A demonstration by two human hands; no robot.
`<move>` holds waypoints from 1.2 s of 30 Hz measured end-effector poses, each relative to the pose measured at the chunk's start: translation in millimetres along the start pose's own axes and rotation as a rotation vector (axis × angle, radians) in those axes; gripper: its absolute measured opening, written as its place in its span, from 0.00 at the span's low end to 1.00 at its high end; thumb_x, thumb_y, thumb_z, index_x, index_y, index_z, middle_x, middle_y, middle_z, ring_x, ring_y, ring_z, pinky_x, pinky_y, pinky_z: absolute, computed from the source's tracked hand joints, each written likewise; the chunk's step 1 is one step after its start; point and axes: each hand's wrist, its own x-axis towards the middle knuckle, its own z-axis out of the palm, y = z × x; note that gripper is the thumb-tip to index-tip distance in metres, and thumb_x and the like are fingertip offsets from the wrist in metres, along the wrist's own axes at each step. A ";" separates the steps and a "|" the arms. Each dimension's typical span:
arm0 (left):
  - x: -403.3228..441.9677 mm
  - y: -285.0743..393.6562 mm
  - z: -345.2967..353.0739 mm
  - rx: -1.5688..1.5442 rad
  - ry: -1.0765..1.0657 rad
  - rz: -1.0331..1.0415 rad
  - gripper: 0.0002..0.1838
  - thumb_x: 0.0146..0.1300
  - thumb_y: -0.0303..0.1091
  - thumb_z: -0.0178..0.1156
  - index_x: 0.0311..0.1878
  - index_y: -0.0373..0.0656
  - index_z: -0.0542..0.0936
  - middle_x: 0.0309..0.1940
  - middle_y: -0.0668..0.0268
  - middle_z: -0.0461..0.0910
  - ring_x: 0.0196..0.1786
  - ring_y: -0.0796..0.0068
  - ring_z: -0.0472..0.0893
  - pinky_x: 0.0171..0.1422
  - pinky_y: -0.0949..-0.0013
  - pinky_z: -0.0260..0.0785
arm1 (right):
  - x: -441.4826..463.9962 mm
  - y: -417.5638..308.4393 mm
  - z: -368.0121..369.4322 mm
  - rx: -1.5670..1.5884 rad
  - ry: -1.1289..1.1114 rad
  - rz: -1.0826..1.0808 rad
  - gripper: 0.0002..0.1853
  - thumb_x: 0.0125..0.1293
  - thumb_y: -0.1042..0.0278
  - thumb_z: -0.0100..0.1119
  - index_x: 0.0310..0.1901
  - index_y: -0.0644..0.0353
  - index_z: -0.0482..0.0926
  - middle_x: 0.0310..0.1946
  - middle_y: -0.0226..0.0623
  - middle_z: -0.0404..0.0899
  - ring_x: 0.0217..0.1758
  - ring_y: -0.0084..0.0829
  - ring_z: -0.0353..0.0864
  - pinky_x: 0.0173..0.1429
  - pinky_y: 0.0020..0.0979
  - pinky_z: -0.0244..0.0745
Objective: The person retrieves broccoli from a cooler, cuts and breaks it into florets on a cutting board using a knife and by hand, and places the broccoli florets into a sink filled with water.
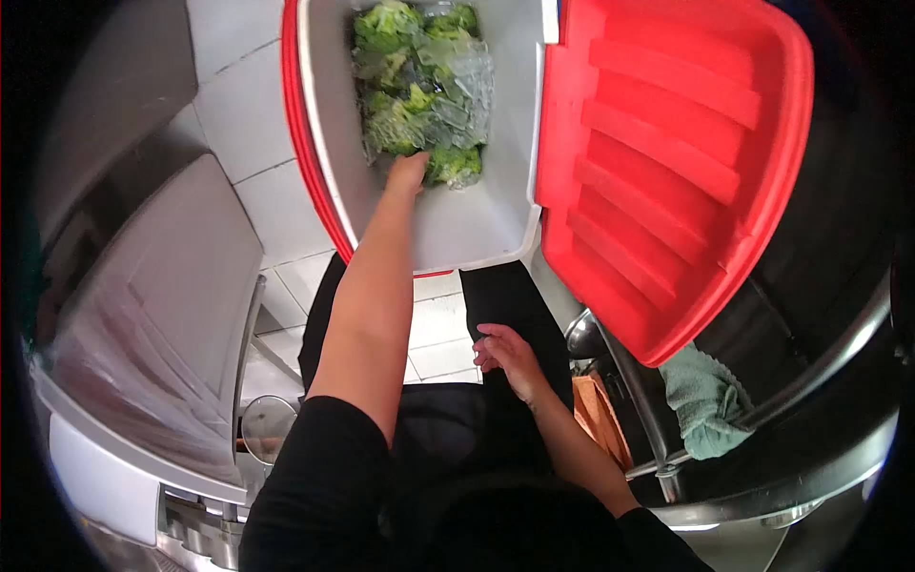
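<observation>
My left hand (408, 173) reaches down into a deep cooler box (467, 227) with pale grey inner walls. Its fingertips dip in at the near edge of a mass of green vegetable heads (393, 30) that look like broccoli, and I cannot make out whether they grip anything. Clear ice (469, 81) lies over and among the greens. Outside the cooler, above my dark trouser leg, my right hand (507, 355) hangs with its fingers loosely bent and apart, holding nothing. The cooler's red lid (672, 153) is swung back to the right.
On the left stands a worktop covered with clear plastic (143, 362). A round wire strainer (269, 427) is below it. To the right, a green cloth (705, 400) hangs on a metal rail (829, 357). White floor tiles (243, 114) show beside the cooler.
</observation>
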 end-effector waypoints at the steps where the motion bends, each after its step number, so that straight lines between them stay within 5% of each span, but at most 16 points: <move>1: 6.5 -3.9 10.5 0.035 0.078 0.023 0.41 0.58 0.57 0.63 0.65 0.31 0.74 0.63 0.43 0.77 0.65 0.46 0.77 0.70 0.53 0.66 | 0.1 -1.6 -1.9 0.032 -0.002 -0.006 0.20 0.78 0.62 0.54 0.65 0.63 0.72 0.46 0.39 0.82 0.44 0.28 0.83 0.47 0.29 0.79; 5: 0.0 -6.7 34.7 -0.049 0.171 0.101 0.62 0.48 0.62 0.72 0.77 0.29 0.58 0.74 0.41 0.65 0.77 0.48 0.65 0.79 0.60 0.58 | 1.5 -5.1 -7.7 0.062 -0.007 0.014 0.21 0.78 0.60 0.55 0.65 0.63 0.72 0.46 0.38 0.83 0.44 0.27 0.83 0.48 0.29 0.78; 7: -20.4 -4.2 28.5 0.121 0.138 0.177 0.64 0.45 0.66 0.74 0.76 0.29 0.59 0.73 0.39 0.65 0.77 0.47 0.65 0.79 0.60 0.58 | 0.0 -6.8 -8.5 0.048 -0.013 0.011 0.20 0.78 0.61 0.53 0.65 0.62 0.72 0.47 0.38 0.82 0.45 0.28 0.83 0.48 0.31 0.79; 10: -27.9 -5.2 33.0 0.327 0.088 0.291 0.63 0.46 0.67 0.74 0.74 0.30 0.60 0.72 0.40 0.66 0.75 0.46 0.66 0.78 0.58 0.59 | 2.9 -7.2 -4.9 0.048 -0.016 0.025 0.20 0.78 0.61 0.53 0.65 0.62 0.72 0.47 0.38 0.82 0.44 0.27 0.82 0.47 0.31 0.78; 13: -30.5 0.9 37.8 0.716 0.300 0.346 0.60 0.44 0.65 0.77 0.69 0.31 0.62 0.67 0.43 0.69 0.71 0.44 0.69 0.75 0.54 0.63 | 4.0 -4.3 -6.7 0.021 -0.030 0.033 0.21 0.78 0.60 0.54 0.66 0.62 0.72 0.47 0.38 0.83 0.44 0.27 0.83 0.48 0.30 0.78; 17: -32.3 -0.9 43.6 0.383 0.194 0.374 0.57 0.45 0.60 0.77 0.69 0.31 0.61 0.67 0.44 0.68 0.70 0.44 0.70 0.74 0.54 0.64 | 4.6 -1.6 -5.2 0.049 -0.024 0.017 0.21 0.79 0.59 0.54 0.66 0.62 0.72 0.47 0.38 0.82 0.44 0.27 0.83 0.48 0.30 0.78; 23: -66.2 4.2 14.9 0.607 0.269 0.415 0.45 0.49 0.51 0.73 0.68 0.40 0.68 0.63 0.43 0.72 0.64 0.45 0.75 0.69 0.54 0.69 | -0.8 14.5 -5.0 -0.038 -0.070 -0.064 0.21 0.79 0.59 0.53 0.65 0.62 0.72 0.47 0.38 0.82 0.44 0.26 0.82 0.46 0.28 0.78; 25: -75.7 13.2 -10.7 0.533 0.012 0.293 0.38 0.53 0.50 0.70 0.65 0.42 0.74 0.62 0.46 0.75 0.62 0.46 0.77 0.68 0.53 0.70 | 0.8 20.4 -3.9 -0.082 -0.075 -0.078 0.20 0.79 0.61 0.53 0.65 0.62 0.72 0.47 0.38 0.82 0.44 0.26 0.82 0.45 0.27 0.78; 28: -108.1 5.7 -19.9 0.626 0.279 0.463 0.34 0.56 0.49 0.67 0.64 0.42 0.77 0.63 0.49 0.76 0.64 0.47 0.77 0.69 0.53 0.70 | -11.8 14.4 0.7 -0.148 -0.107 -0.089 0.19 0.78 0.63 0.53 0.65 0.61 0.73 0.46 0.37 0.82 0.43 0.25 0.82 0.44 0.26 0.77; 36: -84.2 20.4 5.7 0.847 0.175 0.421 0.37 0.57 0.46 0.67 0.68 0.43 0.72 0.68 0.47 0.72 0.69 0.48 0.74 0.72 0.50 0.68 | -5.2 13.4 -29.7 -0.229 -0.042 -0.151 0.20 0.76 0.63 0.55 0.65 0.60 0.73 0.45 0.35 0.83 0.43 0.25 0.83 0.43 0.28 0.78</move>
